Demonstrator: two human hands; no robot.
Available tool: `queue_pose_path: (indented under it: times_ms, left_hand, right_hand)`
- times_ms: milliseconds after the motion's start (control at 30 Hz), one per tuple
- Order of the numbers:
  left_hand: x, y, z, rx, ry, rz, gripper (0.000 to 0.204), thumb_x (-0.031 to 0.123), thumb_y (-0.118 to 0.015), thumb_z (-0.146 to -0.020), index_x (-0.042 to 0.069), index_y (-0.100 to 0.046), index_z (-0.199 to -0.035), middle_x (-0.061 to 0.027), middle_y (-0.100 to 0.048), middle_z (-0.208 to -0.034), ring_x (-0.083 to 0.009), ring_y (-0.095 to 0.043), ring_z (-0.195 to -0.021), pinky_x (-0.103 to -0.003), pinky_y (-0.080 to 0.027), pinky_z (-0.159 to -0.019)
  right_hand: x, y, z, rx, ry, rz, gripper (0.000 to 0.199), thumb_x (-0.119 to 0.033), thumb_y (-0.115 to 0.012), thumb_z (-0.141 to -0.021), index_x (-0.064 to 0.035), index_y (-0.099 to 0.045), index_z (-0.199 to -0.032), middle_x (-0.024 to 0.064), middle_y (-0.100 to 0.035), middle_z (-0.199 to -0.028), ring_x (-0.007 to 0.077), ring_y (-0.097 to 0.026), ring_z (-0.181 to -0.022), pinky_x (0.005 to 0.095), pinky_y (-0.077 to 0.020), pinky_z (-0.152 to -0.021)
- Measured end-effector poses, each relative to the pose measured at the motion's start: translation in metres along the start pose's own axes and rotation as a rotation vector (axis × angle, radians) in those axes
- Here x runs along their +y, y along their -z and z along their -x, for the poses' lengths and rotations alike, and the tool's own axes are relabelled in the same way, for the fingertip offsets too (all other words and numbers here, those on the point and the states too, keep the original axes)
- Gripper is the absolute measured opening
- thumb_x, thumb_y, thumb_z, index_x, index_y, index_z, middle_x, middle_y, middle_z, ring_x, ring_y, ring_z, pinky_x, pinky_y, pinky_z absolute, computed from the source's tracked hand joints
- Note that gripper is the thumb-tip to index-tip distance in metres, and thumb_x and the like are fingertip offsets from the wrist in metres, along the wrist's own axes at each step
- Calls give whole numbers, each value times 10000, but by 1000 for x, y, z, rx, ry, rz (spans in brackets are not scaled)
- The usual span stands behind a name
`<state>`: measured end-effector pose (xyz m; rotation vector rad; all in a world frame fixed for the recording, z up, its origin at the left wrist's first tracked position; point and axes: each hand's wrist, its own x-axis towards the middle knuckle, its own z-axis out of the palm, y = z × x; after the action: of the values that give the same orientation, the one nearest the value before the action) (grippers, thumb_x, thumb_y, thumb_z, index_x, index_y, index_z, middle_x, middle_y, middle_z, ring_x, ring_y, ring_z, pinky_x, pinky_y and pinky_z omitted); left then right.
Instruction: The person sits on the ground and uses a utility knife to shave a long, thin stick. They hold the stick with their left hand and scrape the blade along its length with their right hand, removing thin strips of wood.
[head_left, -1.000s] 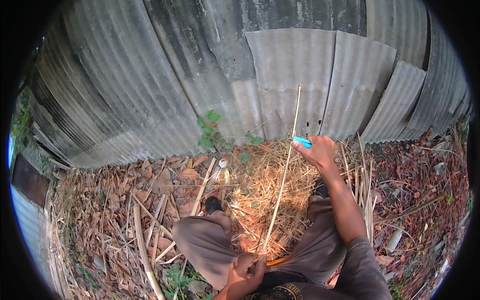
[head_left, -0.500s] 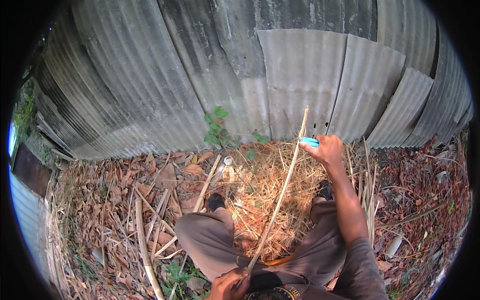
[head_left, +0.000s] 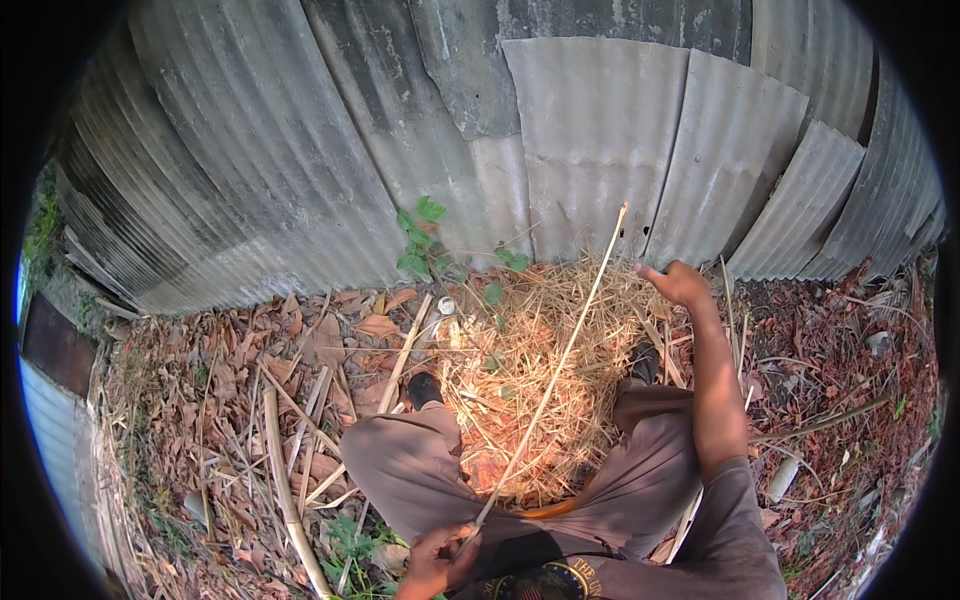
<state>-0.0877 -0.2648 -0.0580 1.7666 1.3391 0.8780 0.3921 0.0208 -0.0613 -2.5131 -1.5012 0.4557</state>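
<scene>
Corrugated metal sheets point(head_left: 600, 140), grey and stained, overlap to wall off the far side of a yard, and a few green weeds point(head_left: 425, 240) sprout at their foot. Below the sheets the ground point(head_left: 240, 400) lies deep in brown dead leaves, crossed by several pale fallen stalks. One heap of dry yellow straw point(head_left: 520, 360) sits against the wall, directly between the knees of a person crouching in brown trousers point(head_left: 420, 470). Two dark shoe tips show at the edge of the heap, one on each side.

One long, thin, pale strip point(head_left: 555, 360) runs diagonally over the straw, straight and slender as a split cane, from the person's lap up to a tip that stands against the metal sheets. The left hand point(head_left: 440, 560) is clenched around the strip's near end, low in the picture just in front of the body. The right hand point(head_left: 680, 285) is stretched out at arm's length beside the far edge of the straw, near the strip's upper part but apart from it; its fingers are curled, and whether they grip anything cannot be told from this angle.

A small whitish object point(head_left: 445, 305) lies in the leaves at the left edge of the heap.
</scene>
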Motion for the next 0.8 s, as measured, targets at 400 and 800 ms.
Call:
queue_pose_path:
  times_ms: [400, 800]
  left_hand:
    - [40, -78, -163, 232, 127, 403, 183, 20, -644, -886, 6, -556, -1046, 3, -592, -810, 47, -400, -537, -139, -276, -440]
    - [54, -80, -168, 278, 112, 532, 111, -5, -651, -879, 5, -578, -962, 43, -555, -737, 53, -380, -526, -147, -251, -435]
  right_hand:
    - [-102, -17, 107, 386, 856, -62, 761, -811, -544, -690, -64, -658, -604, 125, -587, -507, 296, -612, -485, 415, -483, -545]
    - [-110, -37, 132, 338, 1057, -181, 798, -864, -548, -624, -81, -575, -474, 93, -497, -416, 258, -502, -370, 347, -417, -528]
